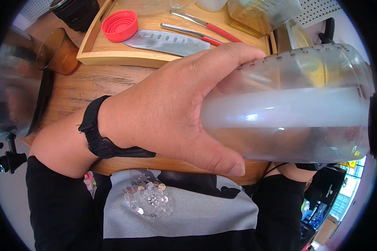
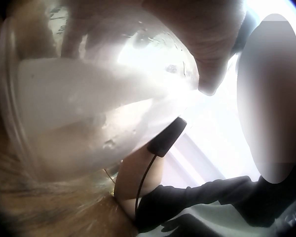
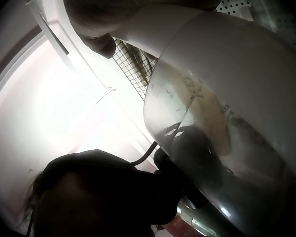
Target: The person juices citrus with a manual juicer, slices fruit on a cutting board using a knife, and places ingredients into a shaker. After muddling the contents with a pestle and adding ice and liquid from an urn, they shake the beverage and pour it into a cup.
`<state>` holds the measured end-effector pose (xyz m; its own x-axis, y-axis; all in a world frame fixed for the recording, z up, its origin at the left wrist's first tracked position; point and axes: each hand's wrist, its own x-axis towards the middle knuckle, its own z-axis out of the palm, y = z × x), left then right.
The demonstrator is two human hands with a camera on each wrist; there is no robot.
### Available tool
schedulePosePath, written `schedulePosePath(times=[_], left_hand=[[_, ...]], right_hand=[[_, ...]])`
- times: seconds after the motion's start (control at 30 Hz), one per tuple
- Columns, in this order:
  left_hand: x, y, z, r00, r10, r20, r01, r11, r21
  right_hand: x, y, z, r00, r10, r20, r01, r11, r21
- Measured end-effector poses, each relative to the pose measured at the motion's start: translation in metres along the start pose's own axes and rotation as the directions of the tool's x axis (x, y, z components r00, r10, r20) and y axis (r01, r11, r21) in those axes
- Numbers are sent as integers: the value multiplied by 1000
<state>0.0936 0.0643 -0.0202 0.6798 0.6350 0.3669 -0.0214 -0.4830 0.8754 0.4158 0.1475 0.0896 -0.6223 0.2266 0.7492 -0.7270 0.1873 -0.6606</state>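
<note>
A large clear bottle [image 1: 285, 117] with printed letters along its side lies sideways in front of me, a whitish band showing through its wall. My left hand [image 1: 176, 104] grips it from the left, thumb on the near side and fingers reaching over the far side. In the left wrist view the thumb [image 2: 212, 74] lies at the bottle [image 2: 98, 108]. My right hand is mostly hidden behind the bottle in the head view. In the right wrist view this hand [image 3: 101, 27] holds the bottle [image 3: 227, 89], thumb along its upper edge.
A wooden tray [image 1: 134, 60] behind holds a red ribbed cap [image 1: 120, 26], a knife blade [image 1: 167, 42], slim red-handled tools [image 1: 222, 31] and a jar of amber liquid [image 1: 259, 16]. An amber glass [image 1: 58, 52] and a black camera lens [image 1: 75, 12] stand left.
</note>
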Motion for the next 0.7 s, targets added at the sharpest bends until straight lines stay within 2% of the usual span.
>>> schedulePosePath(times=[0.33,0.43,0.5,0.7], left_hand=[[2,-2,4,999,20,-32,-21,999,-32],[3,-4,5,999,40,-5,-40,999,-1],[2,-10,11,981,118,-153,-124,992,-27],[2,-12,11,983,97,-154,-103,994,-30]], right_hand=[[3,-4,-3,997,72,4,-72,997,3],[4,-6,-4,996,93,4,-93,996,3],[6,-4,-3,994,108,4,-108,994,0],[6,-6,-4,989,148,5,-148,989,-1]])
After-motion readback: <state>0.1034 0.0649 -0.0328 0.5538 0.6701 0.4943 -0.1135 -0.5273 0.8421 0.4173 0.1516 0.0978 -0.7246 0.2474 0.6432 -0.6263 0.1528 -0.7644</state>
